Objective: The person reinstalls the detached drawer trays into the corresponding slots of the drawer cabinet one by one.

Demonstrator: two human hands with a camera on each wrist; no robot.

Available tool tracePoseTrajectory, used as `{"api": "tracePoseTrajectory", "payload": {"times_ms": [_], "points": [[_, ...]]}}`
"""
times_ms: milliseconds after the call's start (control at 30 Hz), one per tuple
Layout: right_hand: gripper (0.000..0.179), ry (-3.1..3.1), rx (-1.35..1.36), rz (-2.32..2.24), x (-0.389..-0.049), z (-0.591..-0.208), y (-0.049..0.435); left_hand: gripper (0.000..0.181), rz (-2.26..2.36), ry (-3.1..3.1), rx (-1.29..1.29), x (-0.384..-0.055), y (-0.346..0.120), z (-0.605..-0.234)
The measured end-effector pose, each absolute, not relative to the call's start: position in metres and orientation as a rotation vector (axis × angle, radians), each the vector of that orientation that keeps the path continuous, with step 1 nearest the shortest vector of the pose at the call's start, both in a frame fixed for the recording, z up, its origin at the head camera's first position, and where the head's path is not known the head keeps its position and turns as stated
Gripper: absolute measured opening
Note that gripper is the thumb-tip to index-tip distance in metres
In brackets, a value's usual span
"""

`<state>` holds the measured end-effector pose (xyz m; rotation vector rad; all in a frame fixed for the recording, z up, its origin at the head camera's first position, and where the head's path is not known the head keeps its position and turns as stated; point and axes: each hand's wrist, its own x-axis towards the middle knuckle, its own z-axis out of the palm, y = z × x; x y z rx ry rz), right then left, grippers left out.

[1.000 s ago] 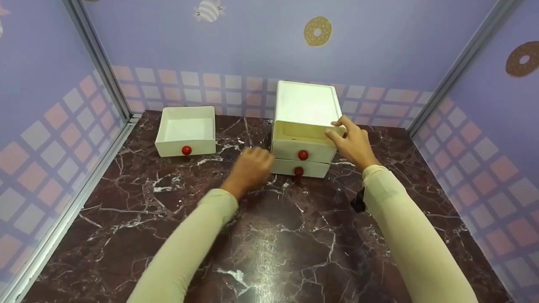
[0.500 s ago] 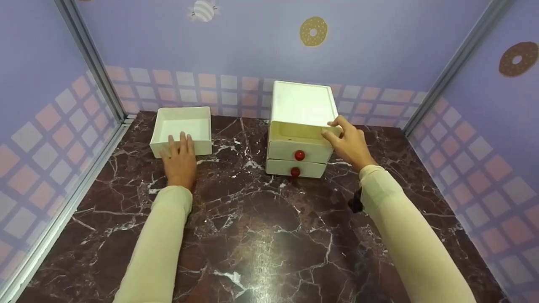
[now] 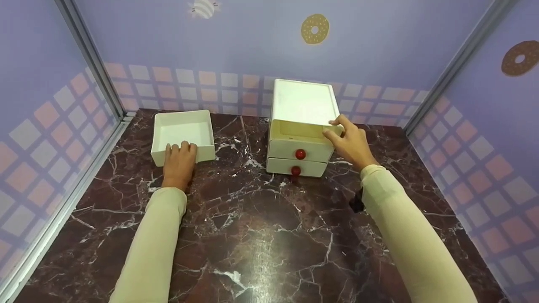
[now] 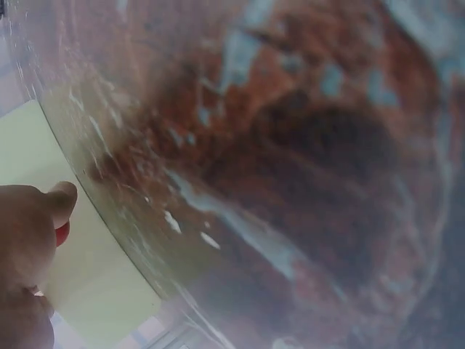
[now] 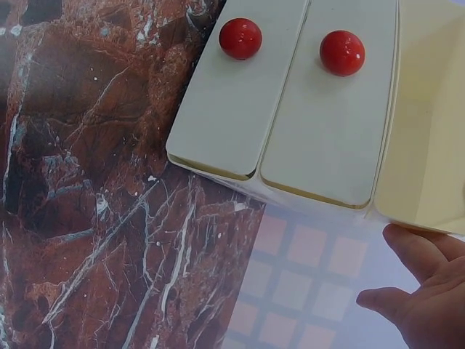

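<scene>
At the left of the marble-patterned table, my left hand [image 3: 180, 164] grips the front wall of a loose white drawer [image 3: 185, 128], fingers hooked over its top edge. The left wrist view shows the thumb beside its red knob [image 4: 62, 234]; the head view has that knob hidden behind the hand. My right hand [image 3: 351, 141] holds the upper right front corner of a white drawer cabinet [image 3: 304, 101], thumb at the opening. The cabinet's top slot is open and without a drawer. Below it sit two drawers with red knobs [image 5: 342, 53], pushed in.
A purple wall [image 3: 252, 42] with a tile pattern stands close behind the cabinet and drawer. Side walls [image 3: 484, 126] bound the table left and right. A strip of marbled tabletop [image 3: 240, 155] separates the loose drawer from the cabinet.
My left hand has gone left from beside the cabinet to the loose drawer and curled over its front wall. The drawer has shifted slightly toward me. My right hand stays at the cabinet.
</scene>
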<state>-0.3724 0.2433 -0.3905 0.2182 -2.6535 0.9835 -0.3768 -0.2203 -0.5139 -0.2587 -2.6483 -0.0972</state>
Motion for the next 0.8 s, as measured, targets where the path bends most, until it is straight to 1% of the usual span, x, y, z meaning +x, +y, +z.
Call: {"api": "tracePoseTrajectory", "payload": {"times_ms": [200, 333, 433, 567, 633, 700, 800], "points": [[0.038, -2.654, 0.205, 0.977, -0.371, -0.391, 0.243, 0.018, -0.061, -2.526, -0.31, -0.372, -0.221, -0.516], [0.041, -2.654, 0.209, 1.01, -0.371, -0.389, 0.243, 0.02, 0.001, -2.503, -0.339, -0.369, -0.218, -0.512], [0.046, -2.644, 0.205, 1.047, -0.371, -0.387, 0.243, 0.021, 0.055, -2.507, -0.385, -0.363, -0.213, -0.503], [0.056, -2.624, 0.209, 1.095, -0.372, -0.386, 0.247, 0.017, 0.105, -2.502, -0.47, -0.348, -0.2, -0.484], [0.06, -2.618, 0.21, 1.123, -0.372, -0.386, 0.248, 0.024, 0.123, -2.511, -0.513, -0.336, -0.192, -0.474], [0.064, -2.621, 0.213, 1.137, -0.373, -0.386, 0.248, 0.037, 0.153, -2.544, -0.555, -0.319, -0.183, -0.463], [0.066, -2.638, 0.219, 1.153, -0.373, -0.385, 0.247, 0.052, 0.189, -2.626, -0.587, -0.284, -0.168, -0.445]]}}
